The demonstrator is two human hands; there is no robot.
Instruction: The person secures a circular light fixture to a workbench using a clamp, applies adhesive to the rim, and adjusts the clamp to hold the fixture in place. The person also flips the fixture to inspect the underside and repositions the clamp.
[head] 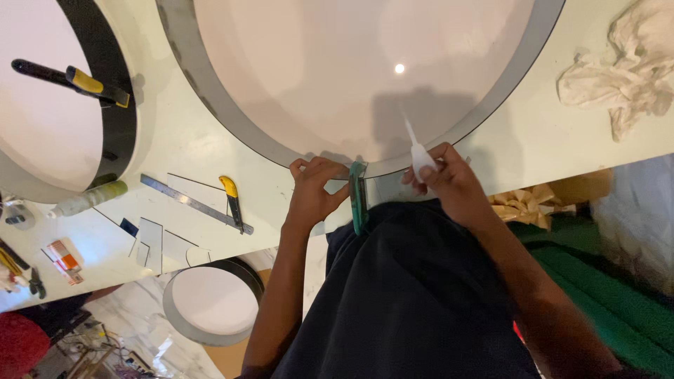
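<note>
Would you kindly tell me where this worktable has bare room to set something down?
Bare tabletop lies between the big round panel and the crumpled cloth, right of the right hand. The left end is crowded: steel ruler, yellow knife, offcuts.

Large round panel point(351, 70) ran off top edge. Green piece point(359, 196) partly hidden behind left hand point(312, 189). Glue bottle point(420, 156) body covered by right hand point(449, 182). Left-edge clutter point(21, 267) too small.
</note>
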